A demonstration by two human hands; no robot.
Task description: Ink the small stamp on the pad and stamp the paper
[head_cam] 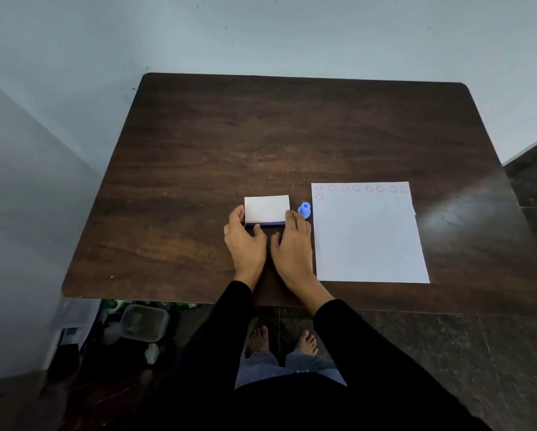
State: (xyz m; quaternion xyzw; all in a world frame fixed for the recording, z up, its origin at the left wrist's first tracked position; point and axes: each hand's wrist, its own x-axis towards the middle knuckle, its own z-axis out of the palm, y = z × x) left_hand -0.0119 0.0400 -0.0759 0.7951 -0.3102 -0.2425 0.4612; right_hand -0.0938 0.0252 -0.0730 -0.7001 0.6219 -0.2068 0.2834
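Observation:
The ink pad point(266, 210) is a small box with a white lid and a dark blue base, lying closed on the table. My left hand point(245, 244) grips its left side, thumb at the front edge. My right hand point(292, 247) holds its right side, fingertips on the corner. A small blue stamp point(304, 209) stands upright just right of the pad, touching no hand. The white paper point(369, 237) lies to the right, with a row of red smiley prints along its top edge and one more below at the left.
The dark wooden table point(261, 135) stands in a corner between two pale walls. Its near edge is just below the paper. Under the table's left side sit a plastic container point(144, 325) and other clutter. My bare feet stand on the tiled floor.

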